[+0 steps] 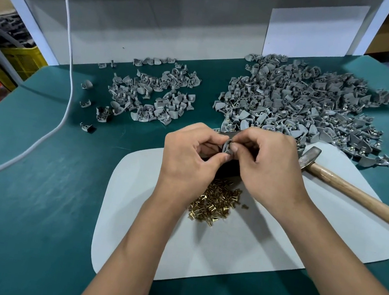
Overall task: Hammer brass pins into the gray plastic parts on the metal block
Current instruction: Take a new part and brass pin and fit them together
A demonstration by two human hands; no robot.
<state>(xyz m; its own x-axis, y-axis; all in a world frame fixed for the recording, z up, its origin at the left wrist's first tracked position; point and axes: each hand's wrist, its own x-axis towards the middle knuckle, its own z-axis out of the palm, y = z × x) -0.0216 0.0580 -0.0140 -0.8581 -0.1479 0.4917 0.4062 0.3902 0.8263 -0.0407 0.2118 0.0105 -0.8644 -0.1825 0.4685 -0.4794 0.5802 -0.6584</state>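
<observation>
While left hand [188,155] and right hand [269,164] both pinch one gray plastic part [227,147], two gray part heaps [294,104], one brass pin pile [215,204], one hammer [347,187], white mat [236,248].

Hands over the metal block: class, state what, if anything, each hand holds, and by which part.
Both the left hand and the right hand pinch one gray plastic part between fingertips, at its opposite sides. The hammer lies unheld.

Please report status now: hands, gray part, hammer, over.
Both hands, left and right, pinch one gray part over the block. Hammer lies unused at right. Pins heaped below hands. Nothing in the way.
</observation>
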